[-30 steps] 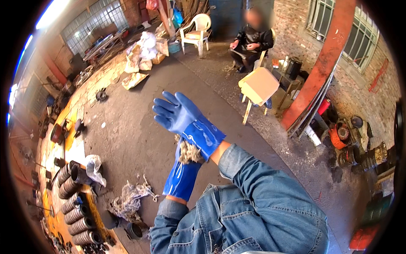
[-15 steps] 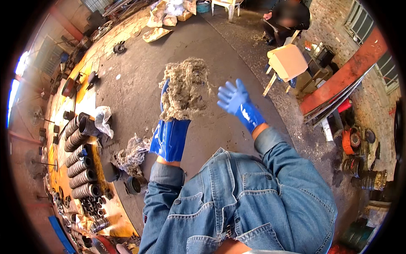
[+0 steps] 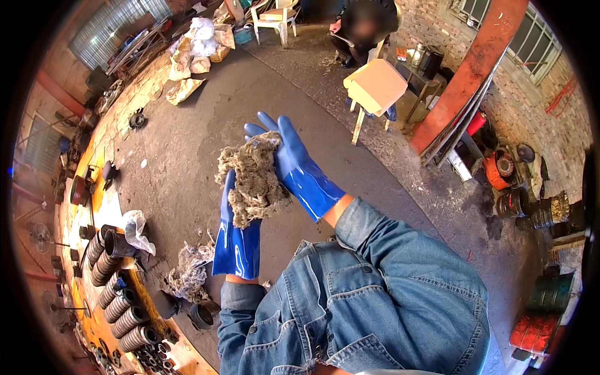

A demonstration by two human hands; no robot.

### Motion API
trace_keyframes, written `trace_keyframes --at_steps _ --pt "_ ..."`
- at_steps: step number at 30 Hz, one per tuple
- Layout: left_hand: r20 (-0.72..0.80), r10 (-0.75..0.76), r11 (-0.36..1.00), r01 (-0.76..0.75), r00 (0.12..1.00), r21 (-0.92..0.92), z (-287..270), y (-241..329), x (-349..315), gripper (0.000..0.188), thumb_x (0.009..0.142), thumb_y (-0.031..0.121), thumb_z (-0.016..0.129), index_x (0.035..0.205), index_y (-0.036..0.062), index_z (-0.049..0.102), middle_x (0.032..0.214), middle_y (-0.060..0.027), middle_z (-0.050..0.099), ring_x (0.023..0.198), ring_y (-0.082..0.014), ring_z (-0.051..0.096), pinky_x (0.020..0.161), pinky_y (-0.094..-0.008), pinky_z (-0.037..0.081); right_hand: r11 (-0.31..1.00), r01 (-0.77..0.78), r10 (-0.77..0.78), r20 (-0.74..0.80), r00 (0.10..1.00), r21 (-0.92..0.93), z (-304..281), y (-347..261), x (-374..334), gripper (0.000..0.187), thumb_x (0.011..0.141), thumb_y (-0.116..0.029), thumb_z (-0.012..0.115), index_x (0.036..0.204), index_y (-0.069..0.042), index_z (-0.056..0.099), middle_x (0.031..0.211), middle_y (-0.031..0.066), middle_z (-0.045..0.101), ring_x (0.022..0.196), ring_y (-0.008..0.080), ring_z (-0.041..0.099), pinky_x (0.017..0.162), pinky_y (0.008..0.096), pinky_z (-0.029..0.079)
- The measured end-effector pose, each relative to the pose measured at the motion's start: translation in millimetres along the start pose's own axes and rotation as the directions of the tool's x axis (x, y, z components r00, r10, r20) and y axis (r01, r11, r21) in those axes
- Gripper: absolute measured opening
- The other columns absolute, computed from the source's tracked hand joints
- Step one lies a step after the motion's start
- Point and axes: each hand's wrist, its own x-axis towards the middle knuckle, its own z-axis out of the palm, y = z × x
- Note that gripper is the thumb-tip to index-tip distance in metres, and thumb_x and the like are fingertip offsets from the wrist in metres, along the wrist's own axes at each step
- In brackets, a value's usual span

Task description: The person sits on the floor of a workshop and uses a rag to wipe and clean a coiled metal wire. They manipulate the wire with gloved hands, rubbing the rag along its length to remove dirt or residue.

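A shaggy grey-brown wad of waste yarn (image 3: 250, 184) is held out in front of my body, above the floor. My left hand (image 3: 232, 215), in a long blue rubber glove, holds it from below and from the left. Its thumb lies against the wad's near side, while the wad hides the other fingers. Against the wad's upper right side rests my right hand (image 3: 290, 153), gloved the same way. Its fingers are stretched out and apart, pointing up and left past the wad.
More loose yarn (image 3: 189, 272) lies on the floor at left, near a black cup-like part (image 3: 200, 315). Ribbed cylinders (image 3: 128, 322) line the left side beside a clear plastic bag (image 3: 137, 231). Ahead, a person (image 3: 365, 28) sits behind a chair with a cardboard box (image 3: 376, 86).
My right hand has come in from the right and now touches the wad. My left hand and the wad are lower and slightly left; the view has turned right.
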Motion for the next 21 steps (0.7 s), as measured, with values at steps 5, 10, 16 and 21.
trace_keyframes --at_steps 5,10,16,21 --pt "-0.077 0.043 0.987 -0.030 0.996 0.157 -7 11 -12 0.052 0.106 0.041 0.049 0.145 0.0064 0.048 0.137 -0.0139 0.060 0.117 -0.0304 0.064 0.099 -0.0457 0.054 0.425 0.457 -0.057 0.481 0.875 -0.781 21 -1 -21 0.077 0.096 -0.052 0.062 0.154 -0.007 0.039 0.150 0.0222 0.047 0.146 0.0350 0.037 0.121 0.0488 0.029" --pt "0.035 0.300 0.951 -0.302 0.953 0.060 -21 6 -2 0.055 0.102 0.053 0.049 0.137 0.0107 0.054 0.128 -0.0109 0.064 0.117 -0.0285 0.063 0.101 -0.0434 0.052 -0.036 0.776 -0.248 0.758 0.603 -0.629 29 29 -32 0.062 0.089 -0.041 0.074 0.138 -0.007 0.056 0.135 0.0217 0.060 0.134 0.0395 0.052 0.114 0.0500 0.039" --pt "-0.154 0.283 0.959 -0.281 0.947 0.033 3 -12 -1 0.064 0.097 0.063 0.051 0.136 0.0123 0.055 0.124 -0.0116 0.066 0.114 -0.0292 0.064 0.100 -0.0455 0.052 0.075 0.547 -0.322 0.499 0.805 -0.834 19 33 -14 0.040 0.091 -0.027 0.071 0.124 -0.005 0.065 0.119 0.0213 0.068 0.114 0.0400 0.065 0.098 0.0458 0.052" --pt "-0.054 0.205 0.970 -0.196 0.977 0.141 12 -21 -5 0.068 0.100 0.063 0.044 0.143 0.0113 0.049 0.135 -0.0094 0.059 0.123 -0.0241 0.057 0.107 -0.0413 0.044 0.299 0.415 -0.314 0.322 0.893 -0.859 2 29 7 0.034 0.097 -0.025 0.061 0.120 0.000 0.065 0.112 0.0187 0.071 0.103 0.0317 0.070 0.091 0.0395 0.054"
